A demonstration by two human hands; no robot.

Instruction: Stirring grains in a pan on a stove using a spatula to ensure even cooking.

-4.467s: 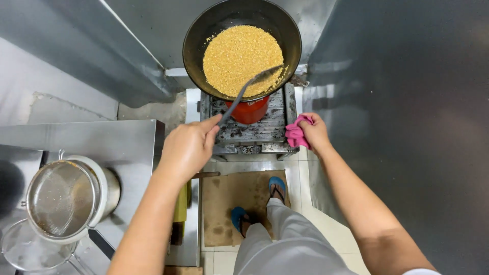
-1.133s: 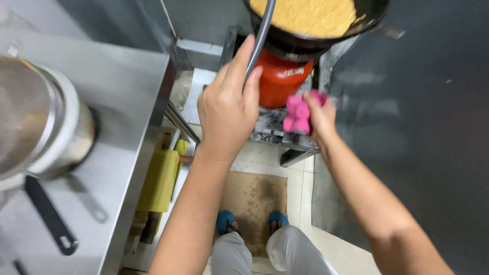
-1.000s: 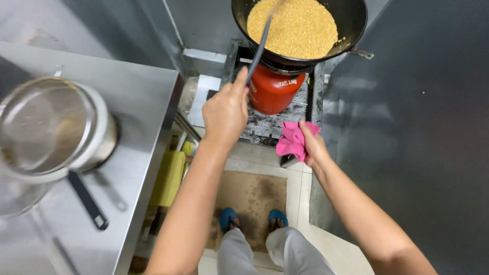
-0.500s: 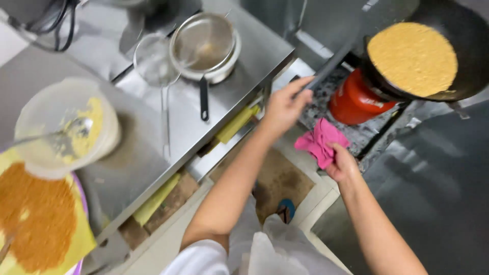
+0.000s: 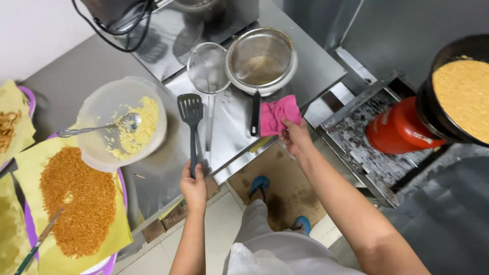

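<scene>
- hands first: left hand (image 5: 193,184) clenched on the handle end of a black slotted spatula (image 5: 191,114), long axis running straight away, blade lying on the steel counter (image 5: 153,178) far of the grip.
- right hand (image 5: 295,136) pinches a pink cloth (image 5: 277,114) at the counter's near right edge.
- plastic bowl (image 5: 97,147) just left of the blade; mesh strainer (image 5: 206,69) and steel pot (image 5: 262,61) farther.
- wok (image 5: 458,97) far right.

Both forearms are bare to the edge of view; no sleeves, watch, rings or gloves are visible on the left hand (image 5: 193,186) or the right hand (image 5: 295,137). Light grey trousers (image 5: 265,244) cover the legs. Blue footwear (image 5: 261,183) shows on both feet, the toes exposed.
</scene>
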